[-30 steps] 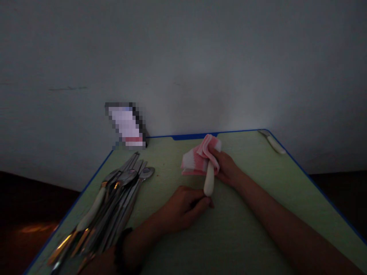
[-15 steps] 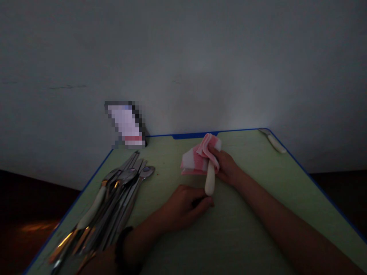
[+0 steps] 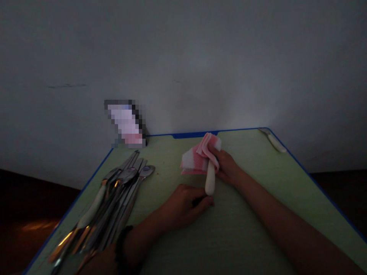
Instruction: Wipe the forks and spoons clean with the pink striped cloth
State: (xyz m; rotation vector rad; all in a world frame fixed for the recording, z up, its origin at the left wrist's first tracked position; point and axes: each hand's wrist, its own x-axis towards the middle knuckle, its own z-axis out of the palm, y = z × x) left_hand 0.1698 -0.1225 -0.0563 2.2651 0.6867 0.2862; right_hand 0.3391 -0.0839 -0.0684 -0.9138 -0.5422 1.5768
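Rising beyond the left hand and the right hand, a gray wall backs a pale green, blue-edged worktop that spreads beneath both. A pile of cutlery, spoons among it, lies to the left of the left hand, partly behind that forearm. The left hand, a dark wristband behind it, pinches the rounded end of a utensil's white handle between thumb and forefinger. Farther off and to the left of that hand, a pixelated device leans at the worktop's far edge. The right hand is closed on a folded pink-and-white cloth wrapped about the utensil's upper part, its head hidden. Smallest, a second white-handled utensil rests beyond the right hand and to its right, near the far corner, its metal end too dim to identify.
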